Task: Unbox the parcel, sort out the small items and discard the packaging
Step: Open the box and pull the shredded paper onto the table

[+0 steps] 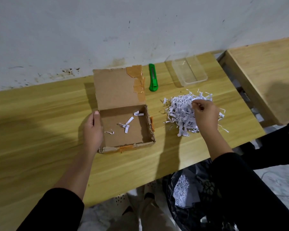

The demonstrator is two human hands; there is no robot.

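The right hand (205, 114) rests on top of a heap of shredded paper (182, 112), knuckles up, thumb and forefinger pinched together on a strand or two at the heap's far edge; the other fingers curl under, and how much they enclose is hard to make out from above. The left hand (93, 130) lies along the left wall of the cardboard box (123, 130), palm against the outside, thumb hooked over the rim near the hinge, a steadying clasp rather than a lift. Both forearms are bare, with black sleeves pushed back to near the elbow.

The box is shallow, brown and worn, its corrugated edges frayed and patched with amber tape. Its lid (117, 87) stands tilted back toward the wall, more tape peeling at its far right corner. Inside, only a few white paper strips (126, 125) lie on the bare floor (no small items show among them).

The shredded heap sits on the wooden table (40, 122) just right of the box, crinkled white with faint print. Beyond it lie a green utility knife (153, 77) and a clear plastic tray (188, 70), apart from each other. Below the table edge a black-lined bin (198, 197) holds more shredded paper, its rim partly hidden by the right sleeve.
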